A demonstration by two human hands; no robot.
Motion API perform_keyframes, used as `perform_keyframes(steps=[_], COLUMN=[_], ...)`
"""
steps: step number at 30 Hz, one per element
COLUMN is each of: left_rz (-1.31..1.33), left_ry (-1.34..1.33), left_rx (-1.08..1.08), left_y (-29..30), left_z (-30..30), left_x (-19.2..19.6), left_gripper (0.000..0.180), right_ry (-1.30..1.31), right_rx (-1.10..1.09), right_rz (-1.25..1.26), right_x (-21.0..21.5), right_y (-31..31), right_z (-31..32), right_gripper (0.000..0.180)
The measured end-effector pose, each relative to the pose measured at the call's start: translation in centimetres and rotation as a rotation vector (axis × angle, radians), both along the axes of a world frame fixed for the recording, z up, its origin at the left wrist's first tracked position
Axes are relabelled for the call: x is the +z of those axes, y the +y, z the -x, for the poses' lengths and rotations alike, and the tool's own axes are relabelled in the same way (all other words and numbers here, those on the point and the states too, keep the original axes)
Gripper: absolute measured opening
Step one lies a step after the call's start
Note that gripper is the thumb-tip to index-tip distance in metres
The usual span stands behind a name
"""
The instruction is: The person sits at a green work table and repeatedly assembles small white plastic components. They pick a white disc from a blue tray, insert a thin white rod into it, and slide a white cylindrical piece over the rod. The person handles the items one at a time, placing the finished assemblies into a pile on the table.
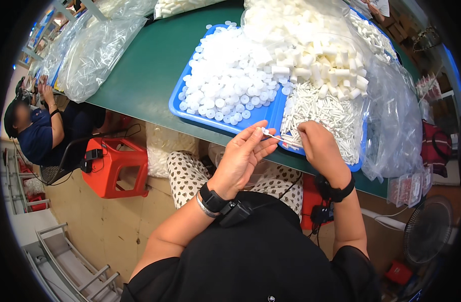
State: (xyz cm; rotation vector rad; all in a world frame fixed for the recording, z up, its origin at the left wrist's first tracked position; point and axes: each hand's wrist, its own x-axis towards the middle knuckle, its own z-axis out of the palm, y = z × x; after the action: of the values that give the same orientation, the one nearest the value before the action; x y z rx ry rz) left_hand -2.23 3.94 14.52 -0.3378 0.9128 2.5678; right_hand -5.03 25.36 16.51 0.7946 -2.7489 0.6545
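My left hand point(242, 158) is in front of the blue tray's near edge, palm partly turned up. Its thumb and forefinger pinch a small white plastic piece point(265, 131) with a thin stem pointing right. My right hand point(318, 146) is over the heap of small white pins point(336, 128), fingers curled down and pressed together. Whatever lies between its fingertips is hidden. Left of the pins, translucent white discs point(223, 75) fill one side of the blue tray point(182, 111). Behind the pins, cream-white foam cylinders point(336, 73) spill from a clear bag.
The tray rests on a green table point(134, 85). Clear plastic bags lie at the table's far left point(102, 55) and right point(394, 116). A red stool point(114, 168) stands at the left, near a seated person point(46, 126). At lower right is a black fan point(428, 229).
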Motion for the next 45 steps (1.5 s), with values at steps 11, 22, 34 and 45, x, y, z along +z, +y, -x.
perform_keyframes(steps=[11, 22, 34, 45], left_rz=[-0.015, 0.114, 0.205, 0.105], left_ry=[0.002, 0.163, 0.112, 0.029], left_rx=[0.023, -0.090, -0.065, -0.117], left_y=[0.9, 1.7, 1.4, 0.5], left_z=[0.3, -0.5, -0.4, -0.7], left_x=[0.2, 0.1, -0.1, 0.0], left_gripper=[0.037, 0.043, 0.036, 0.037], right_ry=[-0.214, -0.541, -0.028, 0.177], right_rx=[-0.106, -0.098, -0.253, -0.195], right_rz=[0.464, 0.618, 0.110, -0.379], right_x=[0.5, 1.0, 1.8, 0.5], right_y=[-1.1, -2.2, 0.4, 4.9], right_z=[-3.0, -2.9, 2.4, 8.8], right_gripper=[0.007, 0.009, 0.013, 0.021])
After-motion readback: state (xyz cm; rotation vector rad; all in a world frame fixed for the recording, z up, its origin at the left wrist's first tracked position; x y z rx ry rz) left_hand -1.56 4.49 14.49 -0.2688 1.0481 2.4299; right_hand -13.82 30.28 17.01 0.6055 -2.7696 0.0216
